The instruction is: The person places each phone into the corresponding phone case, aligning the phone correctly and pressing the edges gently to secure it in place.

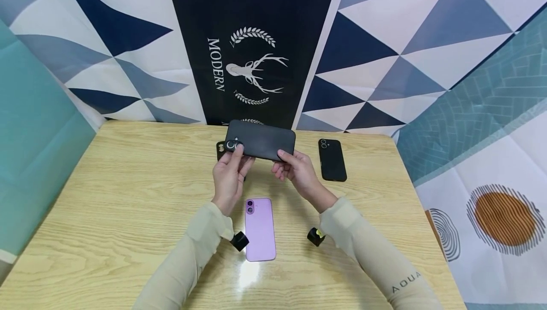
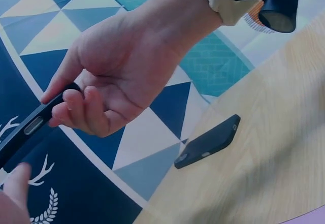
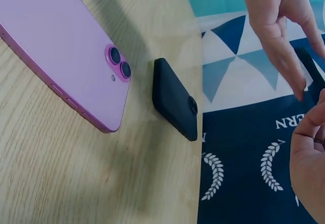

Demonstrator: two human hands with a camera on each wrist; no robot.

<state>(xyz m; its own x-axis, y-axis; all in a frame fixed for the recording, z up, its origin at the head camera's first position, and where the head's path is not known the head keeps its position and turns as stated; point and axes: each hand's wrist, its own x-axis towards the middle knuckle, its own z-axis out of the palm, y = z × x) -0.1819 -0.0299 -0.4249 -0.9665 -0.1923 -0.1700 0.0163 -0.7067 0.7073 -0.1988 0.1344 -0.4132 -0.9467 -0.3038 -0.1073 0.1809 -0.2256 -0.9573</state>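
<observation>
Both hands hold a black phone [image 1: 266, 140] sideways above the table's far side, its camera end at the left. My left hand [image 1: 227, 182] grips that end, thumb beside the lenses and fingers underneath. At the other end my right hand [image 1: 304, 172] pinches the lower corner, with the thumb on top; its curled fingers show under the edge in the left wrist view. Beneath them lies a lilac phone [image 1: 260, 234], camera side up. A second black phone [image 1: 220, 149] lies partly hidden behind the left hand. Another black phone [image 1: 332, 163] rests right of the right hand.
The wooden table [image 1: 141, 205] ends at a wall hung with patterned cloth [image 1: 252, 70]. Teal cloth [image 1: 38, 134] hangs at the left side. Black wrist cameras [image 1: 239, 241] hang from both sleeves, the left one close to the lilac phone.
</observation>
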